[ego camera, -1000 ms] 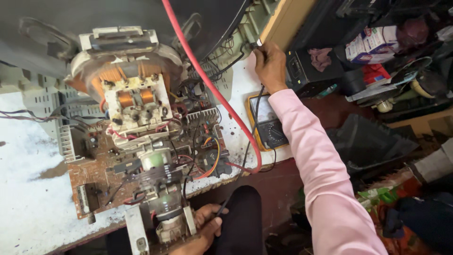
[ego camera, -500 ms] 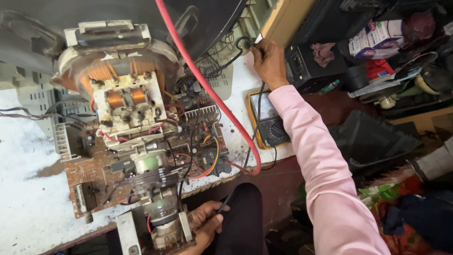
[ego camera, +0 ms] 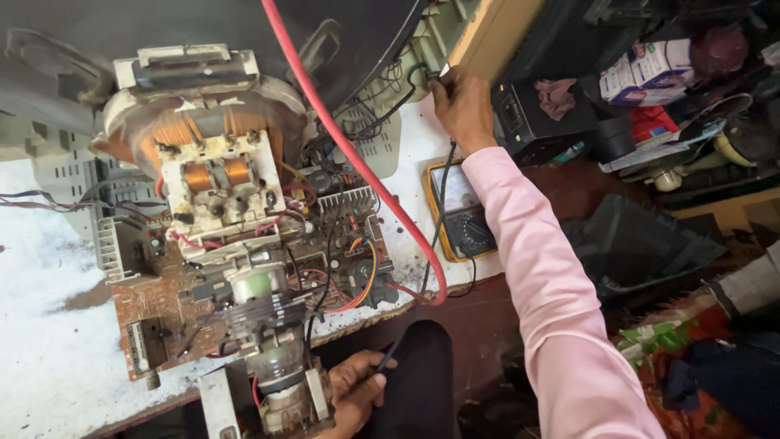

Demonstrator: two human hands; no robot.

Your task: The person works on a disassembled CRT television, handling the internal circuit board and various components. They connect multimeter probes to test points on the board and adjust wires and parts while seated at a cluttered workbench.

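An opened picture-tube television lies on a white bench (ego camera: 49, 382), its copper-wound yoke (ego camera: 213, 175) and brown circuit board (ego camera: 154, 313) exposed. My right hand (ego camera: 460, 104), in a pink sleeve, reaches far up and pinches a dark test lead against the set's upper right edge. Low down, my left hand (ego camera: 355, 392) grips a thin dark probe next to the tube neck (ego camera: 272, 358). A yellow multimeter (ego camera: 457, 211) lies between the board and my right arm. A thick red cable (ego camera: 349, 154) runs diagonally over the board.
A black box (ego camera: 532, 122) sits right of my raised hand. Cartons, a red item and clutter fill the shelf at upper right (ego camera: 650, 77). A dark plastic shell (ego camera: 642, 244) lies on the floor. Another person's grey sleeve (ego camera: 751, 280) shows at the right edge.
My view has shifted slightly, so the set sits a little lower in frame. Both hands stay on their leads in nearly the same places.
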